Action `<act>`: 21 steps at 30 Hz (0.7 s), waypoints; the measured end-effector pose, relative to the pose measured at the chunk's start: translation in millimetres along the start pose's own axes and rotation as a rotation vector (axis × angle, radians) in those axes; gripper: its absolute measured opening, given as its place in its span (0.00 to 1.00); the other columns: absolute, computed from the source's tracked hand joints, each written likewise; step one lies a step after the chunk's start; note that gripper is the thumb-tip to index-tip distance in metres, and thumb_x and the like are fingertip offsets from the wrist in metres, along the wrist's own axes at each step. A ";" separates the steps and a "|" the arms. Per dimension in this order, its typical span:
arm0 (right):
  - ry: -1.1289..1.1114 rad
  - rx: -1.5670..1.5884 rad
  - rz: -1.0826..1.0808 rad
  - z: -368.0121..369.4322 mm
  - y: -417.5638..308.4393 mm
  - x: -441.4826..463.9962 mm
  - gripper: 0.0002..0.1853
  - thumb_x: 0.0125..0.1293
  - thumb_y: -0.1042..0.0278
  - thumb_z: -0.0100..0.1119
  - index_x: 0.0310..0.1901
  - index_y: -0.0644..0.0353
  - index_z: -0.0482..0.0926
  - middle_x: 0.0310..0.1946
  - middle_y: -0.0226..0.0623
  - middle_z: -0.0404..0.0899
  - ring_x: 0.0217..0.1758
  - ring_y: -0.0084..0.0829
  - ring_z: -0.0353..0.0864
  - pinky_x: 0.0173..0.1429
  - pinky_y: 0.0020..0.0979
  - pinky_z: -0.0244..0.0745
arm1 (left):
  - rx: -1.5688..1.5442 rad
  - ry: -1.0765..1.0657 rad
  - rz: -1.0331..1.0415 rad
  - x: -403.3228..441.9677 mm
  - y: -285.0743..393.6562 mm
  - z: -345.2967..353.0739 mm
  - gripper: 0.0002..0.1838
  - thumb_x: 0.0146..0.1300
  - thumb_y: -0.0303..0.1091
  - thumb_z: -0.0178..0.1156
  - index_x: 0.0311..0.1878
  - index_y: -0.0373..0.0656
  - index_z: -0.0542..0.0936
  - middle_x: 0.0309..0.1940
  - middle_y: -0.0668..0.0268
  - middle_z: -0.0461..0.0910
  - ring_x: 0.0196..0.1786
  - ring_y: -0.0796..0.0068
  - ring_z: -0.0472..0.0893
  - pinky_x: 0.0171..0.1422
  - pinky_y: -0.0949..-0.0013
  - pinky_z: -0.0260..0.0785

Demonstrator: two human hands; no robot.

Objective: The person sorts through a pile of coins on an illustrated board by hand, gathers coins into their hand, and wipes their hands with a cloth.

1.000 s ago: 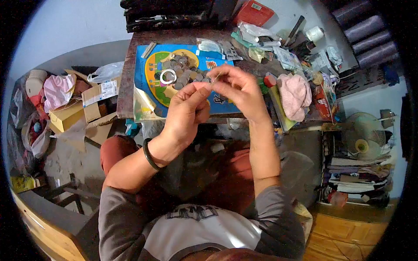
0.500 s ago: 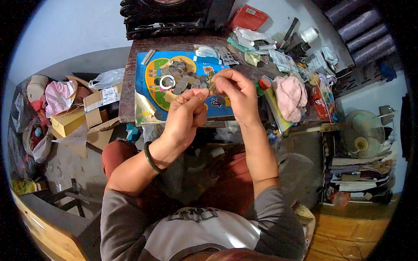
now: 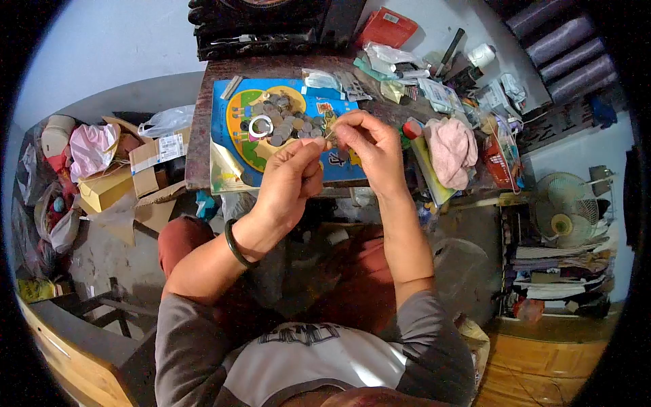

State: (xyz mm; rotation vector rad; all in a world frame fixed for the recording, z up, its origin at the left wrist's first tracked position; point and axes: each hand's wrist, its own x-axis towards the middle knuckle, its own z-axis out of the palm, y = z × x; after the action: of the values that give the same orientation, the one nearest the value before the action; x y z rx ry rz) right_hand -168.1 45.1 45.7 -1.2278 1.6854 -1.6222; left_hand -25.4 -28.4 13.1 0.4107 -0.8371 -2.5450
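Note:
Over the front of a blue picture book (image 3: 234, 178), both of my hands meet in pinches, fingertips nearly touching. My left hand (image 3: 293, 171) has its thumb pressed on the curled index finger, a dark bangle on its wrist. From above, my right hand (image 3: 369, 144) pinches with thumb and fingers. A thin yellowish strand (image 3: 331, 134) shows between the two pinches; its exact kind is too small to tell. Just beyond the hands, a heap of coins (image 3: 278, 115) is spread on the book. A white ring (image 3: 251, 127) lies on the heap's left side.
A worn wooden table (image 3: 203, 136) bears the book. To the right are a pink cloth (image 3: 451, 152), a red-capped container (image 3: 411, 130) and a red basket (image 3: 500, 163). Plastic packets (image 3: 322, 80) lie behind the coins. Cardboard boxes (image 3: 159, 159) stand left; a fan (image 3: 563, 210) is at right.
Both hands keep almost the same place and pinch. The right fingers have shifted very slightly; the coins and ring look unmoved.

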 end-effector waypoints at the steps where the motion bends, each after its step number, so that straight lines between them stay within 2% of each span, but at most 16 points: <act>1: 0.011 -0.011 0.005 -2.4 1.6 -0.2 0.06 0.67 0.72 0.56 0.39 0.65 0.78 0.29 0.28 0.75 0.32 0.18 0.72 0.39 0.21 0.67 | 0.005 0.003 0.001 -0.4 0.2 0.8 0.09 0.70 0.39 0.53 0.40 0.45 0.77 0.17 0.80 0.55 0.17 0.87 0.54 0.22 0.78 0.44; 4: 0.086 0.201 -0.027 -9.0 5.4 4.1 0.06 0.68 0.72 0.55 0.40 0.65 0.77 0.30 0.29 0.75 0.32 0.19 0.72 0.39 0.22 0.68 | -0.027 0.025 0.007 -0.4 -1.4 2.2 0.10 0.70 0.39 0.53 0.39 0.44 0.77 0.17 0.80 0.54 0.17 0.87 0.52 0.21 0.77 0.43; 6: 0.096 0.191 -0.015 -8.6 3.9 2.9 0.06 0.68 0.72 0.55 0.40 0.65 0.77 0.29 0.30 0.75 0.32 0.20 0.73 0.39 0.23 0.68 | -0.110 0.059 0.016 2.2 -4.5 2.2 0.11 0.71 0.38 0.51 0.37 0.42 0.77 0.15 0.80 0.53 0.16 0.86 0.51 0.19 0.76 0.41; 12: 0.118 0.084 -0.065 -6.3 -11.9 -1.5 0.06 0.69 0.72 0.53 0.39 0.65 0.76 0.29 0.32 0.78 0.31 0.20 0.75 0.38 0.23 0.70 | -0.060 0.082 0.008 -5.6 -1.3 8.5 0.15 0.72 0.42 0.50 0.33 0.43 0.76 0.14 0.79 0.53 0.15 0.86 0.50 0.20 0.76 0.41; 14: 0.145 0.026 -0.132 -9.7 -23.7 -6.9 0.04 0.68 0.73 0.54 0.38 0.64 0.77 0.32 0.31 0.82 0.31 0.18 0.77 0.37 0.23 0.70 | 0.004 -0.029 -0.073 -13.1 -6.7 8.8 0.15 0.71 0.45 0.52 0.31 0.46 0.75 0.14 0.79 0.54 0.15 0.84 0.52 0.20 0.76 0.43; 17: 0.136 -0.627 -0.231 -22.3 -39.6 -17.6 0.02 0.64 0.73 0.57 0.35 0.60 0.77 0.30 0.34 0.81 0.31 0.26 0.81 0.37 0.25 0.71 | 0.109 -0.098 -0.214 -20.4 -22.4 10.2 0.18 0.70 0.47 0.54 0.27 0.47 0.74 0.12 0.78 0.56 0.14 0.83 0.54 0.19 0.75 0.44; 18: 0.101 -0.871 -0.327 -25.9 -42.9 -20.2 0.02 0.59 0.73 0.59 0.34 0.59 0.77 0.29 0.37 0.79 0.31 0.35 0.81 0.36 0.32 0.72 | 0.162 -0.118 -0.249 -21.3 -28.9 9.8 0.18 0.69 0.47 0.54 0.27 0.46 0.74 0.12 0.78 0.57 0.14 0.83 0.54 0.19 0.75 0.44; 21: -0.033 -0.976 -0.219 -30.1 -42.8 -30.6 0.04 0.58 0.76 0.60 0.35 0.61 0.77 0.28 0.36 0.78 0.30 0.32 0.80 0.34 0.31 0.71 | 0.200 -0.141 -0.326 -21.7 -45.5 2.7 0.18 0.70 0.46 0.55 0.27 0.46 0.74 0.12 0.77 0.60 0.15 0.84 0.57 0.20 0.76 0.46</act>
State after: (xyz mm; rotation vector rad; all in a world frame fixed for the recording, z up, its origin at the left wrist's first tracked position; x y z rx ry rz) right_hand -167.8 91.5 84.8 -1.8950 2.4919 -0.8145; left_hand -21.5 16.4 -9.7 0.4658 -1.1673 -2.8246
